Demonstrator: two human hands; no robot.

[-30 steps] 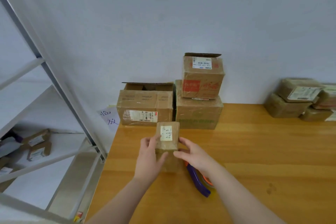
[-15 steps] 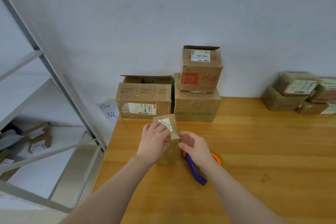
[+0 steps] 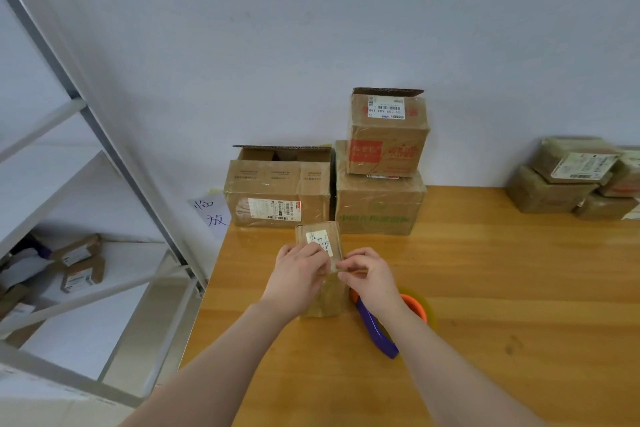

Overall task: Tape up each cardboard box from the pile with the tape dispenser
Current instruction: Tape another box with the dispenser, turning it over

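Two hands work the small box (image 3: 323,302), upright on the table (image 3: 485,288) just before the pile (image 3: 379,204). Left hand (image 3: 298,274) curls over its top, right hand (image 3: 370,276) pinches its right edge. Tape dispenser (image 3: 375,333) lies beside, unheld. Risk: the tall box tips if the grip slackens. Since a second ago, the left hand has shifted from the side onto the label.

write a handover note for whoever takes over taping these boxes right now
Left hand: grips the small brown cardboard box, standing on the wooden table.
Right hand: fingers pinch at that box's right edge; tape cannot be made out.
Purple-handled tape dispenser with orange roll: lies on the table under the right wrist, not held.
Done: wrapped parcels stacked far right, probably finished.
Remaining: tape this box, then the three brown cardboard boxes piled by the wall, two with flaps open.
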